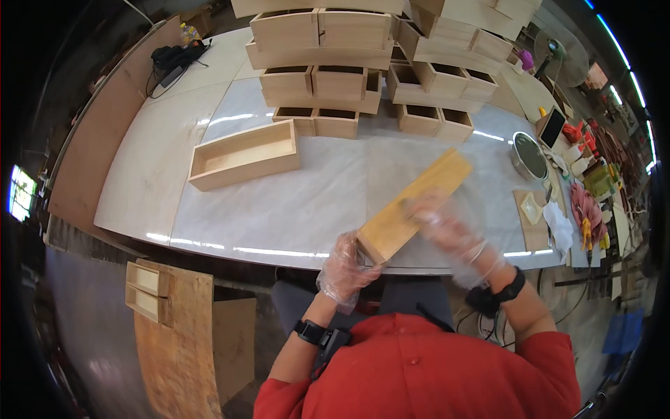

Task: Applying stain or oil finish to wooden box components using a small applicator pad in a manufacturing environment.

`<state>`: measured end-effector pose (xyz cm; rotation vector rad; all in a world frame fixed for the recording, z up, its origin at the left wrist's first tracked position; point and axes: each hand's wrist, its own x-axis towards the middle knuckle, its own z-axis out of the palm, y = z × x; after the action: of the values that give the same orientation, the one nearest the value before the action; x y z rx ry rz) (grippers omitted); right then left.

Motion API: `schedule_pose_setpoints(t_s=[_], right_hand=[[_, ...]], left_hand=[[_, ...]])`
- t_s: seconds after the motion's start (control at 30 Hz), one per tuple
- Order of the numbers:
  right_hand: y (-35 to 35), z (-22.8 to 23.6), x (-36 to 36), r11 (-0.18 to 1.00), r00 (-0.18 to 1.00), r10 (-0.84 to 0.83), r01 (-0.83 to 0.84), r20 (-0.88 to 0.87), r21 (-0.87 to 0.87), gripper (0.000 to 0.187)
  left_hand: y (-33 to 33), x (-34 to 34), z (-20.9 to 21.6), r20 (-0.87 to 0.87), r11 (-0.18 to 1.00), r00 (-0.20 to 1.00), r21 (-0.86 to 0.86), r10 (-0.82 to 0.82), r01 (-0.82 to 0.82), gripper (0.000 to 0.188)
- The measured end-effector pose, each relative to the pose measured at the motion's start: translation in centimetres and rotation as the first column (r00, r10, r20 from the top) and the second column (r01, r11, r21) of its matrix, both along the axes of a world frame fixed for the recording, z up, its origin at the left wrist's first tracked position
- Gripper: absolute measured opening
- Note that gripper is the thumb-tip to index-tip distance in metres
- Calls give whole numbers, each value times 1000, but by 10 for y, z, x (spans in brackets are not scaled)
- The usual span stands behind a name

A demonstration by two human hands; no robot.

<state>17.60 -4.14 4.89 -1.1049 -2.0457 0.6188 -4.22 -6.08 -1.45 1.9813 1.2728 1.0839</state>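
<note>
A long wooden box (441, 174) lies slantwise on the near part of the table, one smooth, yellowish face turned up. That face looks darker and wetter than the pale wood elsewhere. My left hand (347, 271), in a clear plastic glove, is closed around the box's near end. Over the middle of the same face is my gloved right hand (450, 230), blurred by motion. Its fingers are bunched against the wood around a small, dull-coloured thing that I cannot make out. Further left an open wooden box (241, 172) of pale bare wood sits with its hollow up.
Stacks of pale wooden boxes (317, 84) stand along the back of the sheet-covered table (272, 209). At the right are a metal bowl (515, 155), a small dish (532, 208), a pink cloth (585, 207) and bottles. A wooden board (171, 342) stands lower left.
</note>
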Motion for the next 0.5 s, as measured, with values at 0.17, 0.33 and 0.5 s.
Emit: schedule_pose_setpoints(t_s=[0.17,0.33,0.5], right_hand=[[-25,32,-15,973,979,26,-71,201,220,20],[-36,36,-48,990,976,113,-127,185,66,19],[-18,36,11,968,971,-184,153,152,198,14]], left_hand=[[1,5,-1,8,999,1000,-43,13,-13,64],[1,-5,-8,81,998,996,31,-49,46,64],[-1,1,0,63,997,998,-78,-10,15,66]])
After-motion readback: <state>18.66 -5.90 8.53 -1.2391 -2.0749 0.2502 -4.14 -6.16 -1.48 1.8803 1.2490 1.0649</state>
